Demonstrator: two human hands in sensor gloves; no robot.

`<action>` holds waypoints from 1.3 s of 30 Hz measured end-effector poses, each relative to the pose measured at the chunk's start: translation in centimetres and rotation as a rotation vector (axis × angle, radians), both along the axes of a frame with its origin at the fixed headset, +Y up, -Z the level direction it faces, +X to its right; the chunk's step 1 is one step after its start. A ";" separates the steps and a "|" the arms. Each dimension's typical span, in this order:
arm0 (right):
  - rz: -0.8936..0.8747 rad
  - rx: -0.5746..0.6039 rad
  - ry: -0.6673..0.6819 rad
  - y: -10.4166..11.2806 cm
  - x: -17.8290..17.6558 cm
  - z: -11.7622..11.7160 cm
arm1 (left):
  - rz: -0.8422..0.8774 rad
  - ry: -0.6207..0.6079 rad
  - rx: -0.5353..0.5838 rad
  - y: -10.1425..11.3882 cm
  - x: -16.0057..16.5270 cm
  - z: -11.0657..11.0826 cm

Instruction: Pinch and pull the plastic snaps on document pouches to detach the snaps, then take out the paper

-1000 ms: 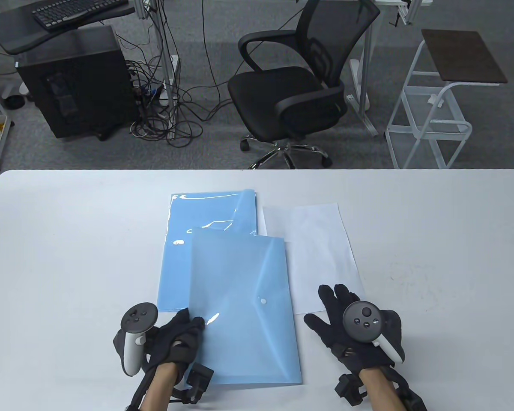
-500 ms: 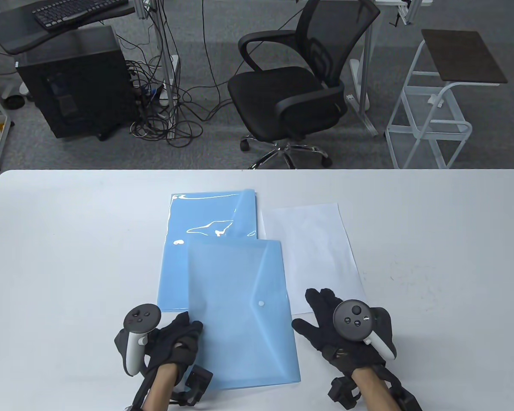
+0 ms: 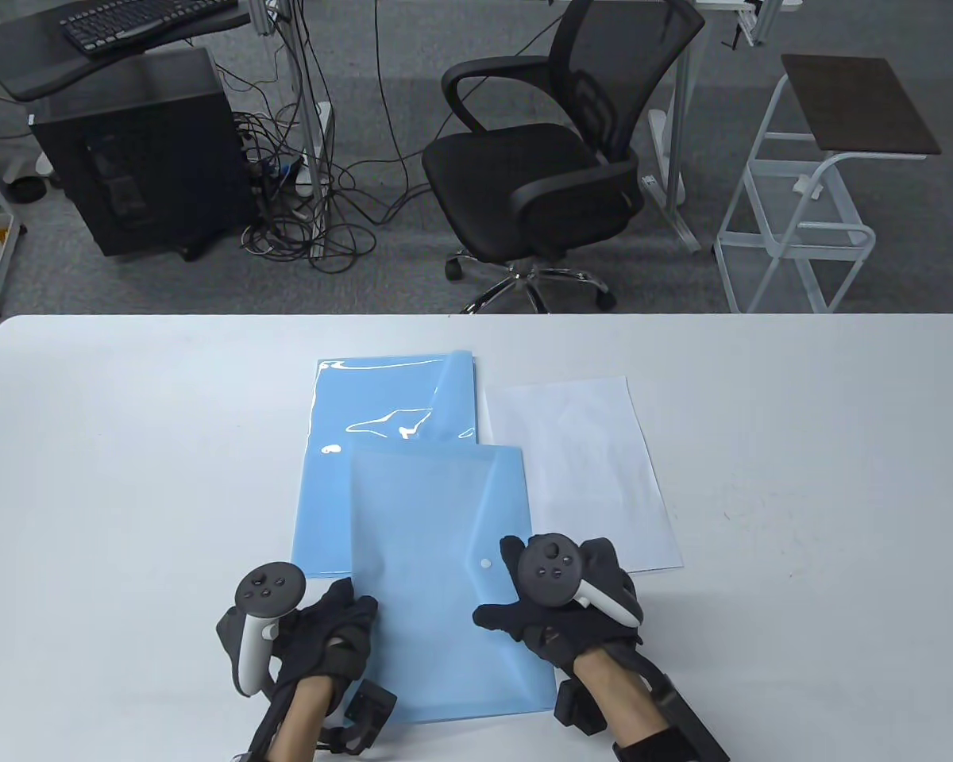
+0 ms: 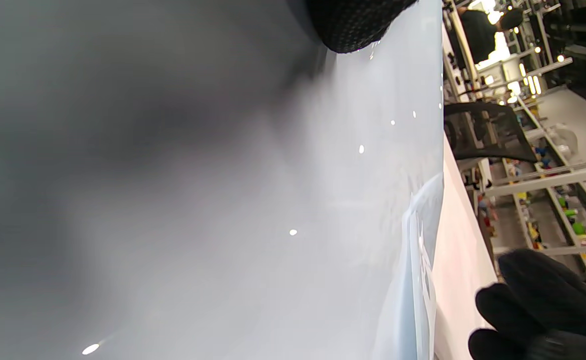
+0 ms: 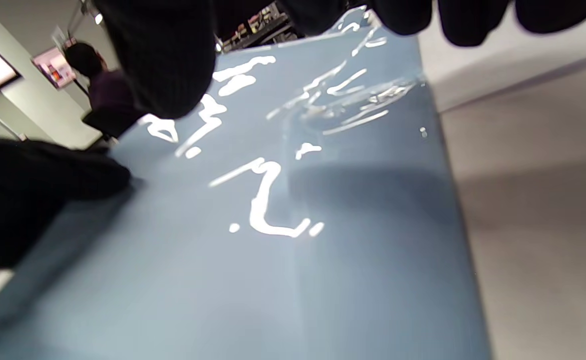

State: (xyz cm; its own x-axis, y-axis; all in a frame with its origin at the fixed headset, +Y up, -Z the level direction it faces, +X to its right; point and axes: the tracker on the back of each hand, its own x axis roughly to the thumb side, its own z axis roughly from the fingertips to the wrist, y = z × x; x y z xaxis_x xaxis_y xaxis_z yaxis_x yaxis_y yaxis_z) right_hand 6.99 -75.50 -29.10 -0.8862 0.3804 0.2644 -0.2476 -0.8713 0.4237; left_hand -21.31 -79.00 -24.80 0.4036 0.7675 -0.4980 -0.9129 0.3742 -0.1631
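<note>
Pouch (image 3: 445, 571) edge held by left hand (image 3: 329, 635); right hand (image 3: 564, 603) spread flat above.

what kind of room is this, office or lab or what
Most likely an office-style lab or workspace. Beyond the white table stand a black mesh office chair, a computer tower with tangled cables on grey carpet, and a keyboard on a desk.

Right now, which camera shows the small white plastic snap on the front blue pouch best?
The table view: the small white plastic snap sits clear, just left of the right hand. Neither wrist view shows it clearly.
</note>
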 end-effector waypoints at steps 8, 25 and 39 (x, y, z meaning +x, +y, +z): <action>0.247 0.078 0.073 -2.1 -3.5 -0.9 | -0.025 -0.014 0.004 0.1 0.2 0.0; 0.422 0.234 0.077 -2.9 -7.5 -2.1 | -0.061 -0.016 0.001 0.2 0.4 -0.1; 0.542 0.287 0.074 -3.1 -8.7 -3.2 | -0.084 -0.012 -0.003 0.3 0.5 -0.1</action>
State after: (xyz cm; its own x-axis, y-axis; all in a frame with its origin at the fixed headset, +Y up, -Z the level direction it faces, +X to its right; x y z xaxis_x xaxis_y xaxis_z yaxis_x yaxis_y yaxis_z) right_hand -1.66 -78.57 -32.29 -0.9088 -0.2145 0.3579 0.2837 -0.9466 0.1530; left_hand -20.85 -78.72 -24.91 0.4725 0.7292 -0.4949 -0.8763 0.4486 -0.1757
